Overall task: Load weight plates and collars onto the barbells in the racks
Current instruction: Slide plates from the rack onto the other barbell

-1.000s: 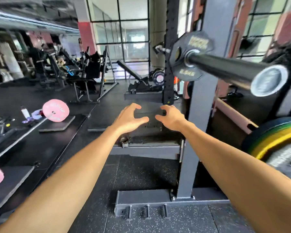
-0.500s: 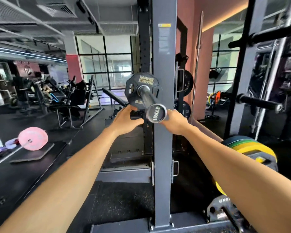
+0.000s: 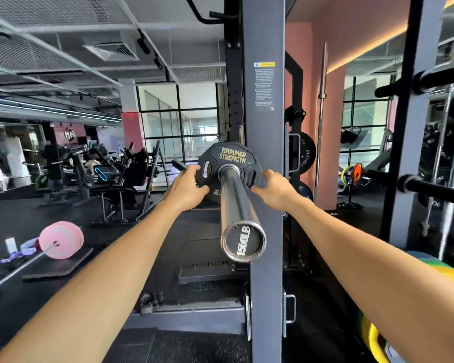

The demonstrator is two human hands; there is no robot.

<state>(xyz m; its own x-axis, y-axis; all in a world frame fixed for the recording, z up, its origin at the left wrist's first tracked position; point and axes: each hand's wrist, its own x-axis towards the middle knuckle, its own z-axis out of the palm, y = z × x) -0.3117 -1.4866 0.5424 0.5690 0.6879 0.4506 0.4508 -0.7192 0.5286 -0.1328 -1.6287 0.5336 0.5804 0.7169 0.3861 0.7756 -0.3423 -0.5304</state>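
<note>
Both hands, left hand (image 3: 188,188) and right hand (image 3: 274,189), are now clamped on the small black twelve-sided rubber weight plate (image 3: 227,166), pushed deep along the chrome steel barbell sleeve (image 3: 239,213), so seating looks nearly done.

Two hands are seen, the left hand (image 3: 188,186) and the right hand (image 3: 274,188). One black plate (image 3: 224,159) is counted on one barbell sleeve (image 3: 237,208). One pink plate (image 3: 61,239) is seen at 9 o'clock.
</note>
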